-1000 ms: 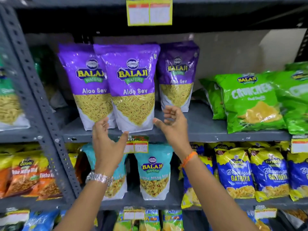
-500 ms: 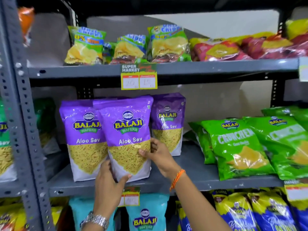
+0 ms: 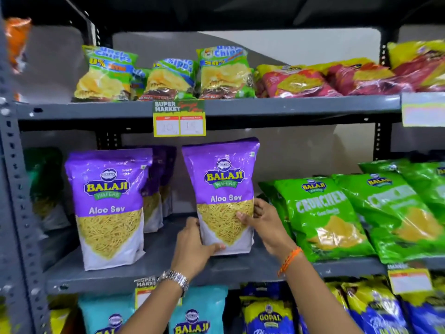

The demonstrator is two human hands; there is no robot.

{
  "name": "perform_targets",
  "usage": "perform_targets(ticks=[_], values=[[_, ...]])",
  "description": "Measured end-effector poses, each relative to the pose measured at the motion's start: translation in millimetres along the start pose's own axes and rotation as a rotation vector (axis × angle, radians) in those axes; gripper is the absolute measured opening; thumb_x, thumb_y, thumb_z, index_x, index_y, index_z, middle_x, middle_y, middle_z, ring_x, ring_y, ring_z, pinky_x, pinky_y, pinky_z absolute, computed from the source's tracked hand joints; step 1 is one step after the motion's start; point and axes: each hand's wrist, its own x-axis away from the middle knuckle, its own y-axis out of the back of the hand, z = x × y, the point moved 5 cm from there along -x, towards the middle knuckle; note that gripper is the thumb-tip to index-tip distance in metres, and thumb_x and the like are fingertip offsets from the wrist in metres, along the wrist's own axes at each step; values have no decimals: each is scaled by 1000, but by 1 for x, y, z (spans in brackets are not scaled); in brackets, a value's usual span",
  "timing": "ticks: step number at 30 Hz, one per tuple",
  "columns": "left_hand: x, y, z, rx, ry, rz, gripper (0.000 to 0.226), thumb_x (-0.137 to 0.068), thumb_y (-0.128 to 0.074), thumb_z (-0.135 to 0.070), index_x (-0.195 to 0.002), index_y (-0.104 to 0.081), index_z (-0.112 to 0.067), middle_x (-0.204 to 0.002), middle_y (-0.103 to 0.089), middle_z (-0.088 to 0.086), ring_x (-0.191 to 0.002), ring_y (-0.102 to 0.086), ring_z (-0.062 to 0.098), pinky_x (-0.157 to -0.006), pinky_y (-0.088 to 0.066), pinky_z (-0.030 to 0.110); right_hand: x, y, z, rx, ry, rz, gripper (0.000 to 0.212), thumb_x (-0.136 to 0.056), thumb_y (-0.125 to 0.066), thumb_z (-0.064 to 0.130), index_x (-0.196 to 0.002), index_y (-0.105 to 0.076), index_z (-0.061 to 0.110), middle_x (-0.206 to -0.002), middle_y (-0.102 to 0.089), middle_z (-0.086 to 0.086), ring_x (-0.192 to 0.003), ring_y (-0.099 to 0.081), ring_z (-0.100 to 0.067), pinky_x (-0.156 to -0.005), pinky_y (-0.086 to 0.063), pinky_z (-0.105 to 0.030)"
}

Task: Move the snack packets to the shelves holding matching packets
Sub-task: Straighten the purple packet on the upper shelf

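Observation:
A purple Balaji Aloo Sev packet [image 3: 222,179] stands upright on the middle grey shelf [image 3: 159,263]. My left hand [image 3: 193,247] grips its lower left corner, and my right hand [image 3: 263,221] holds its right edge. A second matching purple Aloo Sev packet [image 3: 108,203] stands to its left near the shelf's front. More purple packets [image 3: 157,179] stand behind that one, partly hidden. There is a gap between the held packet and the left one.
Green Crunchex packets [image 3: 322,213] lean just right of my right hand. Uncle Chipps bags [image 3: 168,75] and red packets [image 3: 298,80] fill the shelf above. Teal Balaji [image 3: 192,317] and blue Gopal packets [image 3: 269,317] sit below. A grey upright post [image 3: 16,213] bounds the left.
Both hands closed on the front purple packet and shifted it right, away from the left packet, opening a gap between them. The camera view tilted upward.

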Motion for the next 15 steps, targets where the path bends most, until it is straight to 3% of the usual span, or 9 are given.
perform_targets(ticks=[4, 8, 12, 15], values=[[-1, -5, -4, -31, 27, 35, 76, -51, -97, -41, -101, -49, -10, -100, -71, 6, -91, -68, 24, -68, -52, 37, 0, 8, -9, 14, -27, -22, 37, -80, -74, -6, -114, -61, 0, -100, -73, -7, -83, -72, -5, -71, -59, -18], [1, -2, 0, -39, 45, 57, 84, -45, -97, -46, -105, -50, -11, -104, -72, 6, -92, -71, 23, -79, -60, 46, 4, 10, -18, 30, -44, -24, 42, -78, -76, -3, -117, -59, -4, -104, -72, -12, -89, -70, -11, -73, -58, -19], [-4, 2, 2, -19, 47, 73, 92, -40, -94, -49, -114, -51, -15, -112, -73, 6, -97, -72, 23, -85, -61, 46, 5, 11, -22, 27, -70, -9, 54, -77, -77, -5, -125, -53, -3, -109, -69, -12, -94, -68, -14, -71, -57, -16], [-6, 1, 1, -26, 52, 91, 89, -49, -99, -36, -120, -52, -12, -118, -72, 8, -103, -71, 26, -89, -60, 45, 7, 10, -23, 46, -80, 6, 56, -77, -76, -7, -127, -51, -3, -107, -68, -8, -94, -67, -12, -71, -56, -15]])
